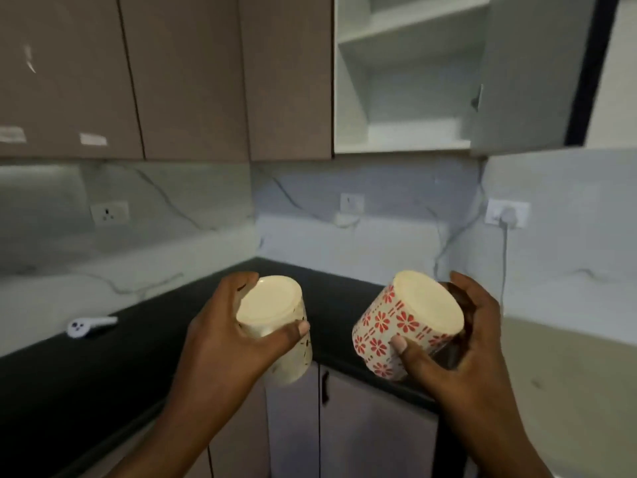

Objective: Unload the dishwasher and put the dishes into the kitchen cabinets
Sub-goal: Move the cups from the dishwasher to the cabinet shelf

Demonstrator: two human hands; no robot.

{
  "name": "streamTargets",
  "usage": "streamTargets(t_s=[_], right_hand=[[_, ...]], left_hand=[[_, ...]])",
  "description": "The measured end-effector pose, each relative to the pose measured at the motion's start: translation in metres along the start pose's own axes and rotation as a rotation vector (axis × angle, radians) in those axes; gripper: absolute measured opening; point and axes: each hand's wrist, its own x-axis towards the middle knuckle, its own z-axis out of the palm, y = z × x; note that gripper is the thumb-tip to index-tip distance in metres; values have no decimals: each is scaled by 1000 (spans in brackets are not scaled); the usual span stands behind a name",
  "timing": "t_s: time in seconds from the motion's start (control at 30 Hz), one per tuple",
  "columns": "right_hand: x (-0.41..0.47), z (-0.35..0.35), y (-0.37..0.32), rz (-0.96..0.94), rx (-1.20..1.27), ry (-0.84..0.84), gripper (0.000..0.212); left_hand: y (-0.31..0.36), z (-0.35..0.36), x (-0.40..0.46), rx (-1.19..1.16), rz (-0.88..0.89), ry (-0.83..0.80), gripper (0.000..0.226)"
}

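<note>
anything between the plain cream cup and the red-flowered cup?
Nothing sits between the plain cream cup and the red-flowered cup in the head view; only the black countertop and lower cabinet doors show behind the gap.

Dim, soft kitchen view with a cool glow coming in at nine o'clock.

Light is spilling from under the upper cabinets onto the pale backsplash, while the black table is sinking into shadow at seven o'clock. Glare streaks are showing on the glossy doors at eleven o'clock. Everything is blurring slightly, and straight lines are bowing toward the edges, strongest at two o'clock.
</note>
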Motion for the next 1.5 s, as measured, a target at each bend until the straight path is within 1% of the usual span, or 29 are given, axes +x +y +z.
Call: streamTargets(t_s=[0.13, 0.3, 0.4, 0.5, 0.6, 0.73, 0.8, 0.9, 1.0, 1.07, 1.17, 1.27, 1.37, 1.43, 1.5], right_hand=[[58, 44, -19, -58, 31, 48, 87], [146, 80, -11, -165, -36, 82, 79], [203, 101, 10, -188, -86, 128, 72], [268, 120, 41, -224, -86, 165, 69], [339, 133, 66, -247, -91, 193, 66], [443, 147, 86, -273, -173, 238, 64], [497, 160, 104, -262, -239, 256, 66], [564, 181, 141, -201, -351, 303, 79], [617, 201, 181, -136, -569, 358, 89], [637, 209, 201, -115, -685, 377, 87], [665, 220, 233, -106, -751, 417, 79], [684, 227, 254, -74, -841, 451, 76], [694, 229, 266, -48, -912, 472, 82], [699, 226, 272, -51, -958, 440, 81], [704, 221, 272, -30, -1000, 339, 75]], left_hand=[[-1, -25, 67, -31, 49, 17, 71], [-6, -13, 156, -25, 123, -20, 68], [-11, 5, 211, -13, 164, -32, 67], [-20, 32, 277, 34, 235, -36, 76], [-20, 56, 340, 9, 280, -13, 86], [-15, 72, 420, -67, 323, 55, 81], [-17, 76, 453, -89, 337, 61, 80], [-23, 85, 494, -111, 344, 20, 76], [-35, 100, 532, -149, 359, -21, 72], [-41, 109, 548, -139, 373, -48, 75], [-50, 125, 575, -154, 386, -85, 81], [-56, 150, 601, -174, 395, -135, 75], [-55, 176, 618, -174, 425, -146, 70], [-52, 198, 630, -178, 426, -166, 69], [-47, 216, 638, -185, 423, -185, 69]])
